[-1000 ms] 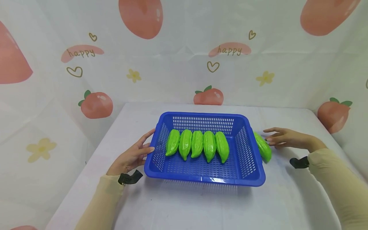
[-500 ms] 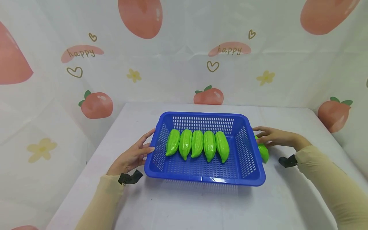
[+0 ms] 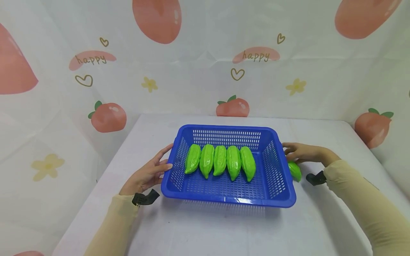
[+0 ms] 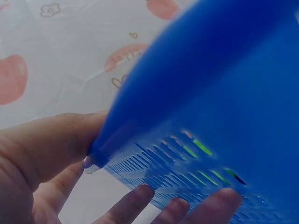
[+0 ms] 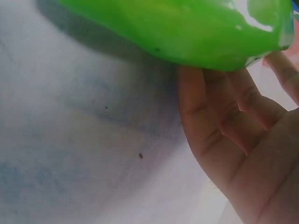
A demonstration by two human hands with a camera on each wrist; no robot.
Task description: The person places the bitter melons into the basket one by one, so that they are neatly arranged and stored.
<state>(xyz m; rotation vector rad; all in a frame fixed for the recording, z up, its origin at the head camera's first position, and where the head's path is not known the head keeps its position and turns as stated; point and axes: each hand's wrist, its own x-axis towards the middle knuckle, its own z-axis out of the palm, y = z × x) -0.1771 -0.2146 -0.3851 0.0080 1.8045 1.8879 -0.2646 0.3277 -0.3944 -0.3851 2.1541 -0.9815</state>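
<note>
A blue plastic basket (image 3: 224, 200) holds several glossy green bitter melons (image 3: 220, 160) lying in a row. My left hand (image 3: 145, 174) grips its left rim; in the left wrist view the thumb is at the rim and the fingers (image 4: 170, 212) lie along the slotted outer wall. Just outside the right wall, another bitter melon (image 3: 294, 171) lies on the table. My right hand (image 3: 304, 152) holds this one from above, covering its far end. The right wrist view shows the fingers (image 5: 201, 112) reaching behind the melon (image 5: 187, 32), their tips hidden.
A white-covered table (image 3: 208, 231) carries the basket. Behind it hangs a white cloth (image 3: 192, 78) printed with peaches, flowers and hearts. Black wrist mounts (image 3: 145, 198) sit on both sleeves.
My right hand has moved left onto the loose bitter melon and taken hold of it, hiding more of it. The left hand and the basket have stayed in place.
</note>
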